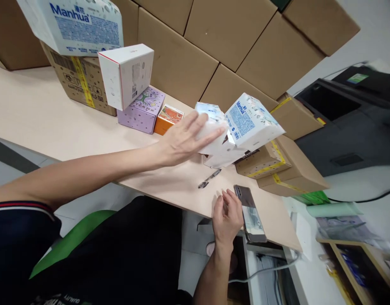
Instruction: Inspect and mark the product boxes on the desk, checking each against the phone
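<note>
My left hand [182, 140] reaches across the table, its fingers spread and curved around a small white and light-blue tissue pack [209, 109]. The pack is partly hidden by the fingers and blurred. Right beside it, a larger "Manhua" tissue pack [250, 120] leans tilted on top of a white box [225, 154]. My right hand [227, 212] hovers by the table's front edge with its fingers loosely curled and nothing visible in them. Close to that hand are a smartphone [250, 214] in a clear case and a pen [209, 178].
Left of the packs stand an orange box [169, 118], a purple tea box [142, 110] and a white box with red edging [128, 76]. A big Manhua pack [83, 29] rests on a taped carton [83, 82]. Stacked cardboard boxes [179, 55] form a wall behind.
</note>
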A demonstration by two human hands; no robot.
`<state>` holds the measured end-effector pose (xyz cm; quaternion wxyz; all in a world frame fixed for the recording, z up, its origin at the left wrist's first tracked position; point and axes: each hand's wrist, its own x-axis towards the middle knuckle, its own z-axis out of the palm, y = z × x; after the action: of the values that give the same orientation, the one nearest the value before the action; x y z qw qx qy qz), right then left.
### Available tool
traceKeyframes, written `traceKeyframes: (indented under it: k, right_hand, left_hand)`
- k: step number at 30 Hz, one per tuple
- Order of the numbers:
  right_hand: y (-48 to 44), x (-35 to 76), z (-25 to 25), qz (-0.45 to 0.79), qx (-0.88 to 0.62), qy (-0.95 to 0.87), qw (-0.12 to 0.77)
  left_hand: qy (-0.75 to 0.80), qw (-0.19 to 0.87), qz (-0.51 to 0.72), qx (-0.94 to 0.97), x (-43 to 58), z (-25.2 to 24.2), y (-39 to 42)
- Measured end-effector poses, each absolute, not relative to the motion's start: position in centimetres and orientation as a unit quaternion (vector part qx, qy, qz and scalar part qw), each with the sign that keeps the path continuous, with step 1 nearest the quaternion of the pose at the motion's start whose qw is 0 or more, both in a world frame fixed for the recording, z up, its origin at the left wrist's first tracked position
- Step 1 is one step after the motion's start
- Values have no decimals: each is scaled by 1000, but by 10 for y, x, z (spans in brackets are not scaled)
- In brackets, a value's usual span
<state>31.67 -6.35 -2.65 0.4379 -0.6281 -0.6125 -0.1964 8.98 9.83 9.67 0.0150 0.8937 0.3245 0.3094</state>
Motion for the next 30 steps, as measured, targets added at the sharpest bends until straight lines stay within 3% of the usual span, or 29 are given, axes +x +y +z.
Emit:
traceKeyframes:
  k: [3, 5, 8, 10, 13, 19, 26, 30]
  right_hand:
    - [-65, 312, -24, -203, -622, -599, 462]
    - [-65, 304, -20, -183, -611, -592, 492]
    - [-62, 286, -13, -132, -576, -627, 507]
    - [-57, 272, -10, -114, -542, -679, 481]
    - [-47, 254, -12, -119, -516, -731, 430]
    - [-39, 245, -16, -91, -588, -709, 378]
    - [-41, 244, -14, -67, -617, -689, 375]
    - [-42, 243, -15, -70, -618, -686, 378]
  left_hand:
    - [375, 46, 444, 812, 47, 95, 58]
    - [411, 162, 507, 740, 23, 85, 40]
    - [433, 370, 505, 648, 3, 58, 34]
    - [455, 431, 491, 605, -1, 40, 38]
    - [494, 407, 426, 639, 2, 28, 43]
    - [552, 177, 327, 746, 15, 29, 46]
    - [490, 270, 401, 726, 21, 28, 45]
    - [512, 275, 386, 717, 21, 36, 45]
